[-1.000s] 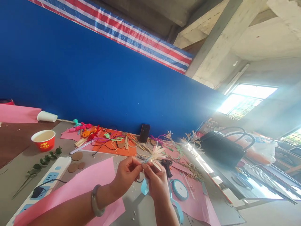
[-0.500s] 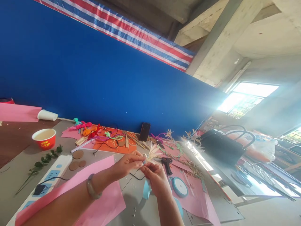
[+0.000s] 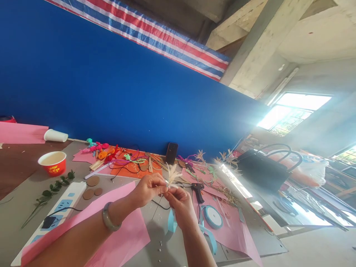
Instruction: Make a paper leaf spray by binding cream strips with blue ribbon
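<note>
Here, hands [image 3: 150,191] [image 3: 181,205] around pale flower [image 3: 172,174].

Left hand [image 3: 151,190]: fingertips pinched — bangled wrist | right hand [image 3: 179,204]: raised, fingers curled — hands touching

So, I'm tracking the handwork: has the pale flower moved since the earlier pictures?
Yes, leftward in the view. The pale flower was to the lower right of the phone; now it's almost directly below it.
</note>
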Available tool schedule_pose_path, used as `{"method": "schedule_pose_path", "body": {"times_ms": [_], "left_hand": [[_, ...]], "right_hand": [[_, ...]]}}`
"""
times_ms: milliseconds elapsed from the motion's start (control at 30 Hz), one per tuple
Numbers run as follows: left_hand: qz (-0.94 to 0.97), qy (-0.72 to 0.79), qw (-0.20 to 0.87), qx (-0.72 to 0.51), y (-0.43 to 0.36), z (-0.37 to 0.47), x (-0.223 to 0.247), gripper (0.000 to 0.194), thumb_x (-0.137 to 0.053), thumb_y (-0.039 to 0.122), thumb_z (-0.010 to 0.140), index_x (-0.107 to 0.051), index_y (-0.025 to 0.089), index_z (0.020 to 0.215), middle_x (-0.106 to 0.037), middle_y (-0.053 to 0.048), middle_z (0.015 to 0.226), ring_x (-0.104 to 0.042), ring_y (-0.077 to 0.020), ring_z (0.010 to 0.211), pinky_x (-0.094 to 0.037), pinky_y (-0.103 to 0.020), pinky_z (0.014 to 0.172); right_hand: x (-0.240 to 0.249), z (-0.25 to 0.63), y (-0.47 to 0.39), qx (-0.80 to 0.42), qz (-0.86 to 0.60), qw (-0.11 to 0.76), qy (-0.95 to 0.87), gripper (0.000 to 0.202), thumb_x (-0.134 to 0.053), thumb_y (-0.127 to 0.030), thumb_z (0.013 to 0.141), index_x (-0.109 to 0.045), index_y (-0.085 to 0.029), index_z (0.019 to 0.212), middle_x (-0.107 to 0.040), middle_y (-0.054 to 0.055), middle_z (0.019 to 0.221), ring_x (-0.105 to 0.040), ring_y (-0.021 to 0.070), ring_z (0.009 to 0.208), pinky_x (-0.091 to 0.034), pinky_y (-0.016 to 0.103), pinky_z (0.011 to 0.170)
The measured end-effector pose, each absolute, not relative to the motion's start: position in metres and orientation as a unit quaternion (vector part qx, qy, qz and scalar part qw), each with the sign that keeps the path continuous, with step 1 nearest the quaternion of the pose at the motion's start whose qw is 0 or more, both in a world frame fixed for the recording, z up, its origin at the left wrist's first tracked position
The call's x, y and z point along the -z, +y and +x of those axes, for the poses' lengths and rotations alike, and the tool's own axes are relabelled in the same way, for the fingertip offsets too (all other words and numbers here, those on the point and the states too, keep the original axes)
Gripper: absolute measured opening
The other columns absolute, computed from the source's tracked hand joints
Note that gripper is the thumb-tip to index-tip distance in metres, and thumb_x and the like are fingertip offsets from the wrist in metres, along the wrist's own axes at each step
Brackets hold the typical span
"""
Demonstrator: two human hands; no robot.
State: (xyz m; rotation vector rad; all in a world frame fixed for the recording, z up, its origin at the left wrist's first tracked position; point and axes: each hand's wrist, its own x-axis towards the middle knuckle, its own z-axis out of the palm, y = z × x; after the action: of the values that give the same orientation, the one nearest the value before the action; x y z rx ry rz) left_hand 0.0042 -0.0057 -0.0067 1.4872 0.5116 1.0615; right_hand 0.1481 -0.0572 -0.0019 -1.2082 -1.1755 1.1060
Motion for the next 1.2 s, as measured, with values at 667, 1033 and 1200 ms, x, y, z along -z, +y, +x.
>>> {"method": "schedule_pose_path", "body": {"times_ms": [667,1033,1200], "left_hand": [[0.677,0.300,0.485,-0.465,0.001,-0.001,0.012,0.022,-0.068,0.031,0.073,-0.058,0.014,0.063,-0.052,0.000,0.069,-0.049,-0.0117,0.067,-0.037,-0.024,0.063],[0.659,0.293,0.504,-0.475,-0.002,0.002,0.006,0.026,-0.068,0.030,0.071,-0.052,0.014,0.059,-0.051,0.001,0.067,-0.047,-0.0113,0.065,-0.035,-0.024,0.060],[0.650,0.323,0.508,-0.465,-0.003,0.004,0.008,0.023,-0.068,0.030,0.069,-0.054,0.015,0.061,-0.051,0.002,0.064,-0.046,-0.0114,0.064,-0.035,-0.024,0.059]], "right_hand": [[0.000,0.159,-0.059,-0.411,-0.543,0.469,-0.563,0.026,-0.069,-0.040,0.073,-0.063,-0.015,0.074,-0.050,-0.003,0.060,-0.036,0.0087,0.053,-0.026,0.022,0.050],[-0.011,0.151,-0.064,-0.359,-0.550,0.479,-0.582,0.023,-0.070,-0.036,0.072,-0.064,-0.014,0.069,-0.057,0.000,0.060,-0.044,0.0111,0.055,-0.033,0.024,0.053],[-0.007,0.152,-0.063,-0.342,-0.549,0.487,-0.587,0.022,-0.071,-0.036,0.072,-0.065,-0.015,0.066,-0.057,0.000,0.059,-0.045,0.0117,0.056,-0.034,0.024,0.054]]}}
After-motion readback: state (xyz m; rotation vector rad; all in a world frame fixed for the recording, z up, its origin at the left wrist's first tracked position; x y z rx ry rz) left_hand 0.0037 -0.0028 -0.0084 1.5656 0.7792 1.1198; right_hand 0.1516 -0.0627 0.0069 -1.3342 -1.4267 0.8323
